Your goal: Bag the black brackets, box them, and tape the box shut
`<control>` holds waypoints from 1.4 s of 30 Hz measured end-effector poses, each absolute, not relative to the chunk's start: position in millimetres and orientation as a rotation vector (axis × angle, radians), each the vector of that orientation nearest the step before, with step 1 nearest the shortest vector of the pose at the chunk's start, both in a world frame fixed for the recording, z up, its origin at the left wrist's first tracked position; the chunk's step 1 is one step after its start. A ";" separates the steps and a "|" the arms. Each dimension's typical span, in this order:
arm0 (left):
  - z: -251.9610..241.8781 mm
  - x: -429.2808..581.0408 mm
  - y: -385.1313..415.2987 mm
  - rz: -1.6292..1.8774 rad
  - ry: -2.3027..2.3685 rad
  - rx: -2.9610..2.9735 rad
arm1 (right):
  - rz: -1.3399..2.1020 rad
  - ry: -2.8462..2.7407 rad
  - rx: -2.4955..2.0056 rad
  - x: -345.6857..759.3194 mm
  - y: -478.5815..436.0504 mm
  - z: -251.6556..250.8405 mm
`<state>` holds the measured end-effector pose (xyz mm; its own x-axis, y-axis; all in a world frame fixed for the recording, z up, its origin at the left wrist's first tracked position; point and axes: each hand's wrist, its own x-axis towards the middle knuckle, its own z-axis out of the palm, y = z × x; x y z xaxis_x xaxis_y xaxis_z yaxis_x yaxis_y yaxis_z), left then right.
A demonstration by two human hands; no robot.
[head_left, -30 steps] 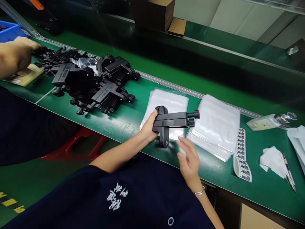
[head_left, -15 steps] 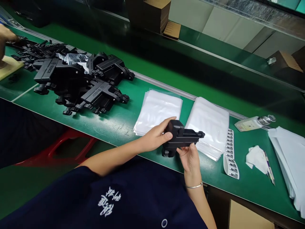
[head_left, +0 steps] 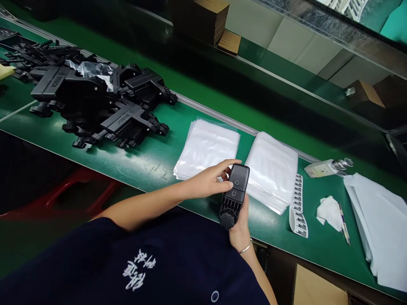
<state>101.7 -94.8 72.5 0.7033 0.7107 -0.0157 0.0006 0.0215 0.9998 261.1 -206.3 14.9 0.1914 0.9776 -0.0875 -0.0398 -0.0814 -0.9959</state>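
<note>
Both hands hold one black tool (head_left: 239, 176). The left hand (head_left: 216, 182) has its fingers bent round the top end, with the thumb on the flat front. The right hand (head_left: 240, 231) grips the lower part from the side. Most of its fingers are hidden, so I cannot tell how tight they are. The tool is by the near edge of the worktop (head_left: 152, 163), just in front of the bigger stack of clear bags (head_left: 274, 163).

I think a drop is the main worry. The tool looks hard and smooth, so if the left hand let go too soon, it could slip and fall off the edge. The round knob (head_left: 228, 218) at its low end could catch on the bags and pull them crooked. The bags look thin and slippery, so a bump might push them into the strip of stickers (head_left: 297, 199) just beside them. A wide swing to the right could knock the bottle (head_left: 323, 168). The pile of black tools (head_left: 127, 120) looks loose, so a tug on one could make others tumble
</note>
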 end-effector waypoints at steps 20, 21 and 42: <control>68.5 62.0 -103.5 0.657 0.495 1.542 | 1.087 -0.681 -1.072 280.3 -195.6 9.3; 65.4 62.8 -104.5 0.685 0.495 1.405 | 1.109 -0.704 -1.071 282.2 -195.1 12.1; 30.2 95.9 -87.3 0.506 0.822 0.263 | 0.748 -1.456 -1.402 258.8 -192.0 54.2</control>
<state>95.9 -87.3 30.2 0.5717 0.5251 -0.6305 -0.3265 0.8505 0.4122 258.8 -192.0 54.2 0.1053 0.9713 0.2134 0.3924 0.1565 -0.9064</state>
